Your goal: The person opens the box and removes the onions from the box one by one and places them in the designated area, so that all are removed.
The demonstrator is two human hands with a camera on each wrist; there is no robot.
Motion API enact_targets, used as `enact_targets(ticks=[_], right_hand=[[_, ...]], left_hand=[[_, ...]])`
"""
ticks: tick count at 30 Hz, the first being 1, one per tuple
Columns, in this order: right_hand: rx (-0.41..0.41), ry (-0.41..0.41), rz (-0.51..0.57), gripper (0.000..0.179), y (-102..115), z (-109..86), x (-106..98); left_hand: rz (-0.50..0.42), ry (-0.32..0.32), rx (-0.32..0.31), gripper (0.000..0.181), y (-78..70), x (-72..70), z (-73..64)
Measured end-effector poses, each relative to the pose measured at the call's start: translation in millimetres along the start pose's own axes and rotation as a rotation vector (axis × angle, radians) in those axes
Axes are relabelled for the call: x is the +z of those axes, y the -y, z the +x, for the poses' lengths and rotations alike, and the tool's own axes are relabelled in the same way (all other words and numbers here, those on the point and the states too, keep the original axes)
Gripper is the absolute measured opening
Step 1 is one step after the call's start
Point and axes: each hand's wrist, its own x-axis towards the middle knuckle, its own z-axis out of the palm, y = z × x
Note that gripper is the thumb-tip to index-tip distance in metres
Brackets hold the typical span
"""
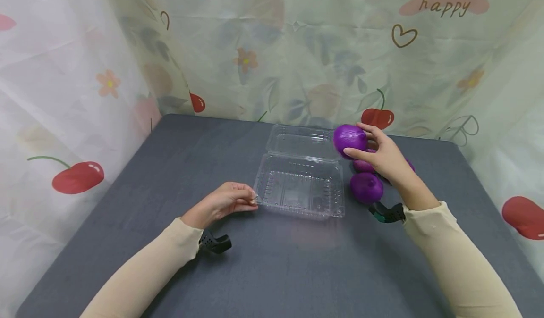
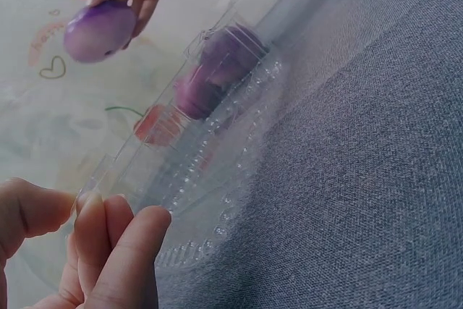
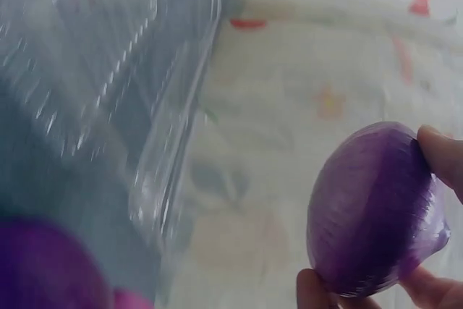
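A clear plastic clamshell box [image 1: 297, 190] lies on the table with its lid [image 1: 299, 141] folded back toward the far edge. My left hand [image 1: 229, 199] pinches the box's near left corner between thumb and fingers, as the left wrist view also shows. My right hand [image 1: 384, 155] holds a purple onion [image 1: 349, 139] by its sides, raised near the right edge of the lid. In the right wrist view this onion [image 3: 372, 211] sits between the thumb and fingertips, its pointed end toward the palm. Beneath that hand, another purple onion [image 1: 366, 188] rests beside the box.
More purple onions [image 1: 363, 166] lie right of the box, partly hidden behind my right hand. The dark grey table [image 1: 280, 266] ends at a printed curtain [image 1: 276, 63] at the back. Black wrist mounts [image 1: 216, 242] hang below both sleeves.
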Motion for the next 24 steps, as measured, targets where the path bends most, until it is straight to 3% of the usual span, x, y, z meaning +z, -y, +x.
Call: enact_targets(ticks=[8,16,24], right_hand=[[0.039,-0.174,0.019,0.087,-37.0,-23.3,-29.6],[0.106,-0.339,-0.029,0.084,-72.7,-45.9,-40.3],[0.152,-0.339,-0.083,0.089,-104.8,-63.1,-40.1]], left_hand=[[0.004,-0.005,-0.002,0.016,0.1,1.3,0.2],[0.005,-0.006,-0.008,0.017,0.3,0.5,1.4],[0.0,0.003,0.0,0.017,0.9,0.4,0.9]])
